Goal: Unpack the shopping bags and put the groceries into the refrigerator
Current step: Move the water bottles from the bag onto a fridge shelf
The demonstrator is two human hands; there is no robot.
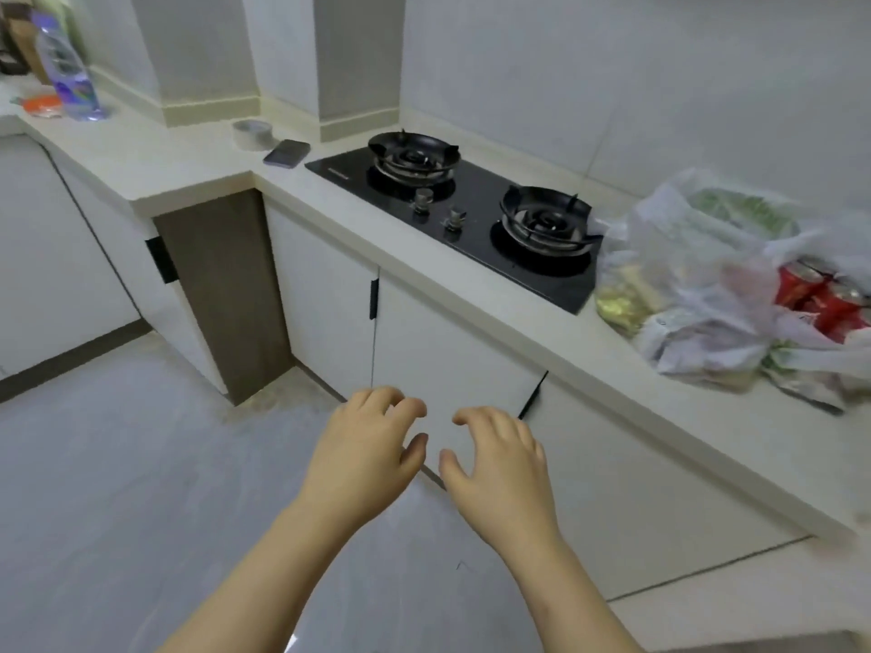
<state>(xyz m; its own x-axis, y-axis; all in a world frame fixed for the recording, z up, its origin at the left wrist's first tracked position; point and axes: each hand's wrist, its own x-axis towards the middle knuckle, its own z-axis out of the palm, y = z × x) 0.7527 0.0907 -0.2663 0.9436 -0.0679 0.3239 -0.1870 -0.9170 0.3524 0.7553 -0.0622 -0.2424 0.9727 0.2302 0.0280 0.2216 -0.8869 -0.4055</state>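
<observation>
Translucent white plastic shopping bags (pixel 697 285) lie bunched on the pale countertop (pixel 495 318) at the right. Through them show red cans (pixel 820 294), green vegetables (pixel 744 214) and a yellowish packet (pixel 622 299). My left hand (pixel 367 445) and my right hand (pixel 499 459) hang in mid-air in front of the white cabinet doors, well below and left of the bags. Both have loosely curled fingers and hold nothing. No refrigerator is in view.
A black two-burner gas hob (pixel 466 214) sits in the counter left of the bags. Further left lie a dark phone (pixel 286 153) and a tape roll (pixel 252 133). A plastic water bottle (pixel 66 68) stands at the far left corner. Grey tiled floor (pixel 118 487) lies below.
</observation>
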